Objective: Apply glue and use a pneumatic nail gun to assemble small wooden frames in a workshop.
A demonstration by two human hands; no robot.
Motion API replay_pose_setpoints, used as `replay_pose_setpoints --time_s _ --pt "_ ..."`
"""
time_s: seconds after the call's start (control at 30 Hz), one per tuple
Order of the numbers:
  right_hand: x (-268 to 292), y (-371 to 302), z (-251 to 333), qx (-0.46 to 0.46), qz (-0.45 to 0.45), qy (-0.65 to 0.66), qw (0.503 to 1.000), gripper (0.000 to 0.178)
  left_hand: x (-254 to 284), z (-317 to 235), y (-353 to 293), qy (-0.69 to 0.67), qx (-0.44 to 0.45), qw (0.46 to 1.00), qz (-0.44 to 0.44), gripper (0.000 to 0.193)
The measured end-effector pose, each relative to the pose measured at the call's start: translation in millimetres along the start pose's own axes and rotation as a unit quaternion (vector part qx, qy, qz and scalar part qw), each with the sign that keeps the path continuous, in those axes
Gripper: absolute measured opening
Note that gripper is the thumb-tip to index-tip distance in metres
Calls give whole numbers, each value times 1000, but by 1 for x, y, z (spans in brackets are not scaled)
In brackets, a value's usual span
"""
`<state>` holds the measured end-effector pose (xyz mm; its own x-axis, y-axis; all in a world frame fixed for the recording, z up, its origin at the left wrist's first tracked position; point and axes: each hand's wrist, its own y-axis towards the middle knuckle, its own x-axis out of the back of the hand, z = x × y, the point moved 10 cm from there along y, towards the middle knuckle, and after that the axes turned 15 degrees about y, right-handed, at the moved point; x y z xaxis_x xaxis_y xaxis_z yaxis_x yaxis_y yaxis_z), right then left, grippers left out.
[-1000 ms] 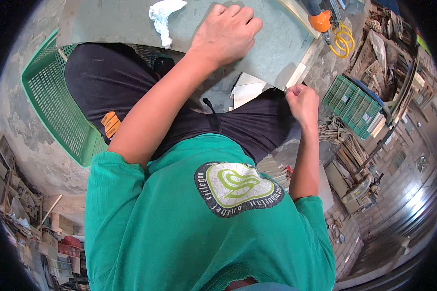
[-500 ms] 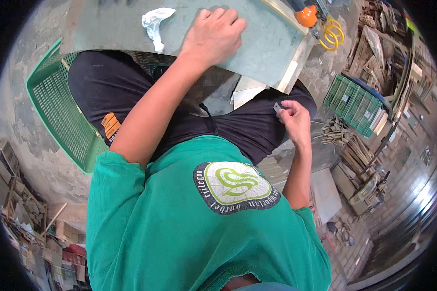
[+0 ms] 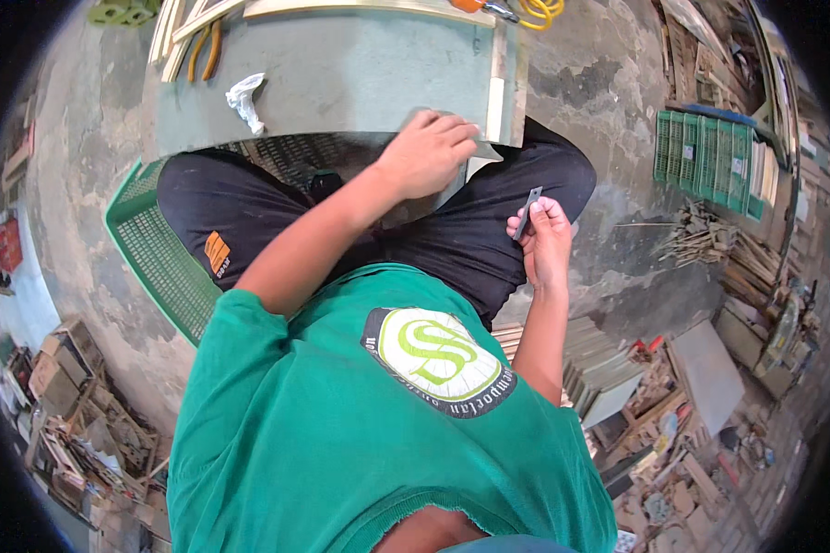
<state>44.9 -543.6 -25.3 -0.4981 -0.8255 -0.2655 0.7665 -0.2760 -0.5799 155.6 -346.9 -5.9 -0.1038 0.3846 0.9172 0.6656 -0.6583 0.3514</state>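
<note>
Between the thumb and fingers of my right hand (image 3: 546,238) is a small flat grey metal blade (image 3: 527,214) with a hole near one end, held upright above my right thigh. My left hand (image 3: 429,155) lies at the near edge of a grey-green board (image 3: 341,74), palm down, its fingers loosely apart and slightly blurred; I see nothing in it. Light wooden strips (image 3: 497,83) run along the board's right and far sides. A crumpled white scrap (image 3: 246,101) rests on the board's left part, with orange-handled pliers (image 3: 205,53) beyond it.
A green plastic basket (image 3: 148,249) stands left of my crossed legs. An orange tool (image 3: 470,5) with a yellow coiled hose (image 3: 542,11) lies at the board's far right corner. Green crates (image 3: 710,157) and a bundle of thin sticks (image 3: 701,240) are at the right.
My left hand has moved off the board's middle to its near edge, and its fist has loosened. The blade in my right hand now shows more fully. The view has shifted.
</note>
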Motion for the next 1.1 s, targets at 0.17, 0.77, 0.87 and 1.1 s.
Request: replay_pose_setpoints --time_s 0.17,0.77,0.87,1.1 --pt "14 -1 4 36 -24 25 999 11 -2 -12 7 -6 18 1000 -3 18" --pt "-80 53 -61 16 21 92 995 30 -55 30 -29 -395 441 792 149 33" --pt "-79 52 -64 -28 10 54 998 16 -54 40 -24 -373 449 798 150 32" --pt "-68 73 -83 -8 15 56 998 14 -26 32 -14 -240 359 901 38 15"
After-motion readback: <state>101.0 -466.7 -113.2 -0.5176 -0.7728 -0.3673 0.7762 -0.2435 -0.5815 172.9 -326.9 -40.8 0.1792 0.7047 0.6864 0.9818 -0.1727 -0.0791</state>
